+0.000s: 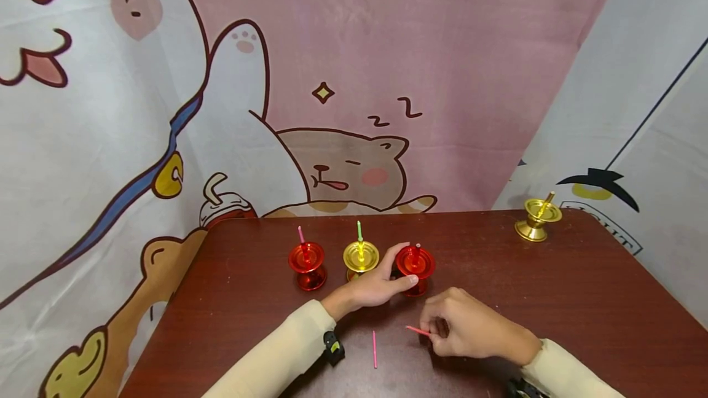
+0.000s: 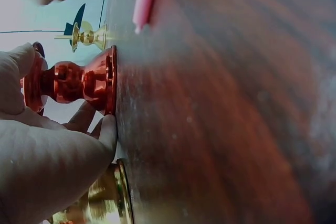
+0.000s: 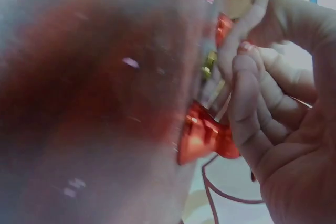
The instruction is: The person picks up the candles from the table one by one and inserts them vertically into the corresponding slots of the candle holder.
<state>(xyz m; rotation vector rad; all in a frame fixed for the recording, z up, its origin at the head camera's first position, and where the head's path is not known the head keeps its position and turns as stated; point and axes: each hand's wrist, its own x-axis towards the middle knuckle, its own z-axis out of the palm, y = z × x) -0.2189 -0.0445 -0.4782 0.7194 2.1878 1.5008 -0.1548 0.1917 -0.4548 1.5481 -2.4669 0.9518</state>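
Observation:
My left hand grips the rightmost red candle holder of the front row, thumb on the dish rim and fingers round its far side. A short red stem with a pale tip stands up in that dish. In the left wrist view the base of this red holder is right at the tabletop. Just to its front right, my right hand pinches a thin pinkish-red candle between thumb and fingertips, the candle pointing left. A loose pink candle lies on the table between the two forearms.
Left of my left hand stand a gold holder with a green candle and a red holder with a pink candle. Another gold holder with a gold-coloured candle stands at the back right of the brown table, before a cartoon-print cloth.

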